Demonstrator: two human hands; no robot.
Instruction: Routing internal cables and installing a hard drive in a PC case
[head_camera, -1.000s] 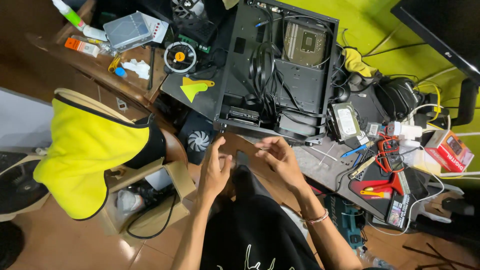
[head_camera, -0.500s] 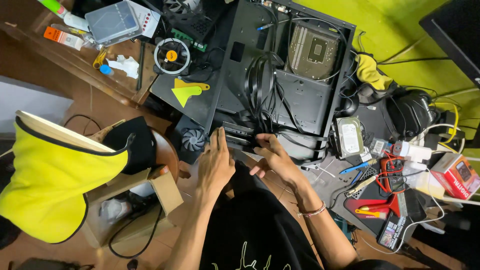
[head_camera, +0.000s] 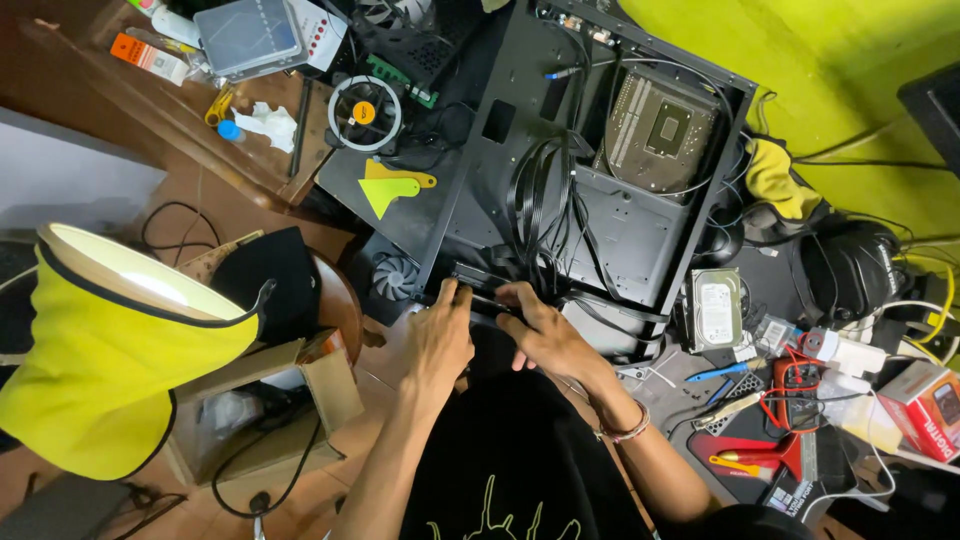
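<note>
My left hand (head_camera: 437, 338) and right hand (head_camera: 543, 327) both sit at the near edge of the open black computer case (head_camera: 590, 175); between them lies a slim black bar-shaped part (head_camera: 478, 287), its long axis running left to right along that near edge. The left hand's fingers curl over the bar's left end, grasping it; the right hand's fingers press down on its right end, though I cannot tell whether they close around it. The case lies flat with its open side up and its long axis running from near to far, tilted a little to the right.

Inside it I count one motherboard (head_camera: 658, 130) at the far right and one bundle of black cables (head_camera: 545, 205) trailing down the middle towards my hands. Just left of the left hand lies one small dark fan (head_camera: 396, 276); farther off, one round cooler fan with an orange hub (head_camera: 365, 112) and one yellow-green plastic piece (head_camera: 388, 188). To the right of the case rests one hard drive (head_camera: 715, 312); a yellow bag (head_camera: 110, 360) stands well apart at the near left.
</note>
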